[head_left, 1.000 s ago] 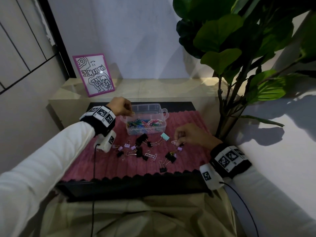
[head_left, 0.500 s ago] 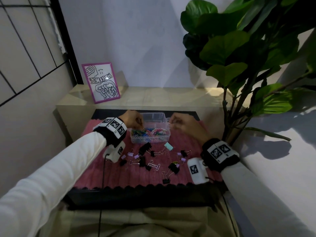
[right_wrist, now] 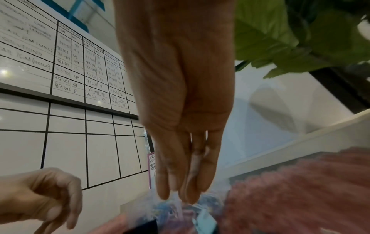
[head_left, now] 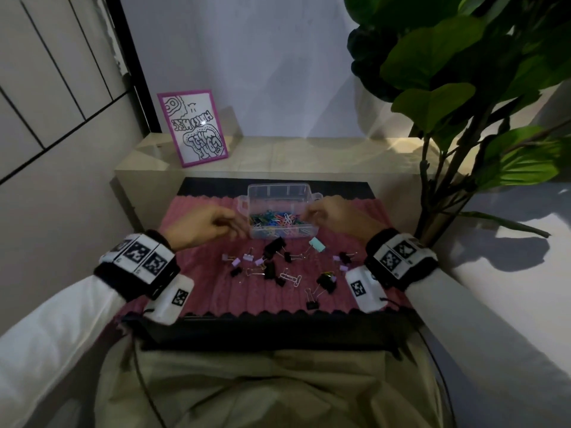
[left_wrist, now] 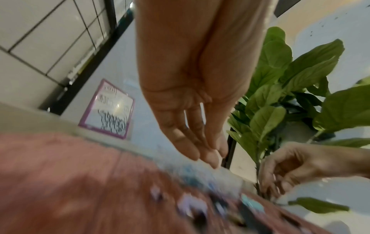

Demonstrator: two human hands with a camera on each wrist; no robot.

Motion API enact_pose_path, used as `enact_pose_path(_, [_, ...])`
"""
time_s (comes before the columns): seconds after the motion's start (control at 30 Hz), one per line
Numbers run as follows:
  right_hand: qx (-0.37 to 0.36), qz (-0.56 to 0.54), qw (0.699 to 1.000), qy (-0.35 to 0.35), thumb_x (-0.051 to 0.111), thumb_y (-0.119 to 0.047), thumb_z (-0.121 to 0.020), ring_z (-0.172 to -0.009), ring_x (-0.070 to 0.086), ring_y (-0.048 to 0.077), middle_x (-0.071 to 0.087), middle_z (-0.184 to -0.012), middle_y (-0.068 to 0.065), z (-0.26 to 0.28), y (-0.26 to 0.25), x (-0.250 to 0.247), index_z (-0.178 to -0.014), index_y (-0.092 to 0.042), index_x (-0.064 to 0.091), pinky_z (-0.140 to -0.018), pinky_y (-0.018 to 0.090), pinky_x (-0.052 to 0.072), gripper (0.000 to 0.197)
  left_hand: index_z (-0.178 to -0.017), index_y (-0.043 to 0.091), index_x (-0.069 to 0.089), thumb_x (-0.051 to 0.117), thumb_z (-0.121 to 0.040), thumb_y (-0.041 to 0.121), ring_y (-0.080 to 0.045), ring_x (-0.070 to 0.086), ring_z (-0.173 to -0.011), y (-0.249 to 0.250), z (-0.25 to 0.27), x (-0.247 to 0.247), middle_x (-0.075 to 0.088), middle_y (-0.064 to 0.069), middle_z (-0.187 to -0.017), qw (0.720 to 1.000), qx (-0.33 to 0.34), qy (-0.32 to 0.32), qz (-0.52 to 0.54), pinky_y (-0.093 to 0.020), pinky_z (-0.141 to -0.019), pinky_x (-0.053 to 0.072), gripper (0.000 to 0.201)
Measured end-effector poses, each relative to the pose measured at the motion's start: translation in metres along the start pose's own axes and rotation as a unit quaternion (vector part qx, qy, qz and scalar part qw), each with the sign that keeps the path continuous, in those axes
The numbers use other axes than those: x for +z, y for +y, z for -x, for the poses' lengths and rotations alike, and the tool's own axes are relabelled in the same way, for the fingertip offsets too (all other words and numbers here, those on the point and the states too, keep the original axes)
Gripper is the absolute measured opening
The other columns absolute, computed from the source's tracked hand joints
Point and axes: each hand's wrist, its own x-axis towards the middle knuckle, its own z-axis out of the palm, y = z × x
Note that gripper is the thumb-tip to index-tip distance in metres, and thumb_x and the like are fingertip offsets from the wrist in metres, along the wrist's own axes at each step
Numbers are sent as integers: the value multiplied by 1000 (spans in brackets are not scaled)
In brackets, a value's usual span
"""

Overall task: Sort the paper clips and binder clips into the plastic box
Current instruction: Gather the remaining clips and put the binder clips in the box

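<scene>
A clear plastic box stands at the back of the pink mat, its near half full of coloured paper clips. In front of it lie black binder clips, a teal one, small lilac ones and loose paper clips. My left hand hovers just left of the box; in the left wrist view its fingers are straight and hold nothing. My right hand hangs over the box's right half, fingertips gathered and pointing down; whether a clip is between them is hidden.
A tall leafy plant rises right of the mat, its stem close to my right wrist. A purple-framed drawing leans on the pale ledge behind the box. A wall stands close on the left.
My right hand rose from the clips on the mat and moved to above the box. My left hand drew back from the box's left rim toward me.
</scene>
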Motion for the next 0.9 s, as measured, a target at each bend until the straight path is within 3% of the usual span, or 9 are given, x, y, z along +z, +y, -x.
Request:
enact_pose_path(0.13, [21,-19,994,-107,56,7,-83,-80,65,9,70,-98,12,50,19,8,-111,-6,65,-70,7,45,31,-88,30,67,60,-85,5,0,65,-74,-11,23,40,67,29,-71,1000,-6,4,2,-6,-70,46,26])
enact_pose_path(0.2, [20,-26,991,-130,60,4,-82,-76,62,1,68,-99,6,63,24,16,-115,-9,63,-68,2,42,36,-92,29,68,62,-83,7,8,63,-75,-7,22,57,64,35,-71,999,18,5,-31,-2,-69,43,24])
enact_pose_path(0.27, [-3,-18,989,-148,64,0,-80,-82,58,5,64,-105,4,66,24,26,-116,-11,62,-70,3,41,38,-96,23,69,62,-83,7,12,60,-75,5,11,67,65,29,-81,998,44,2,-48,2,-71,40,23])
enact_pose_path(0.37, [-18,11,990,-136,63,4,-79,-78,51,5,56,-97,-1,62,20,36,-108,-11,65,-73,14,43,33,-102,13,67,59,-84,5,0,59,-86,28,-14,76,67,7,-98,995,61,-17,-70,2,-73,37,21])
enact_pose_path(0.57, [27,-5,989,-147,63,5,-78,-64,52,-1,56,-72,-9,56,20,37,-85,-10,62,-62,11,39,17,-111,5,62,55,-86,8,-20,60,-103,57,-46,93,66,-9,-113,986,67,-80,-132,-19,-84,40,26])
enact_pose_path(0.67, [48,-92,989,-104,73,-5,-73,-63,58,8,65,-68,-1,63,25,26,-72,-17,59,-61,12,43,19,-116,3,56,57,-86,8,-17,61,-94,63,-54,99,65,-11,-111,989,44,-94,-107,-10,-71,42,31])
enact_pose_path(0.77, [63,-195,979,-11,75,-7,-73,-67,63,17,69,-75,19,71,28,12,-72,-10,61,-64,23,48,14,-121,4,50,60,-85,7,-6,58,-76,69,-59,94,62,-10,-110,993,-1,-114,32,-8,-59,48,38])
enact_pose_path(0.83, [79,-243,966,33,74,-4,-73,-70,63,16,68,-76,14,71,27,6,-72,-13,61,-65,27,51,15,-123,3,47,61,-84,8,-13,60,-85,76,-63,89,60,-11,-113,984,-15,-128,127,-11,-63,53,42])
enact_pose_path(0.9, [72,-260,961,65,72,0,-73,-69,64,8,67,-75,2,68,21,2,-73,-15,60,-66,24,52,19,-119,3,49,61,-84,8,-12,65,-80,84,-69,85,62,-11,-104,974,-13,-118,191,-13,-66,56,37])
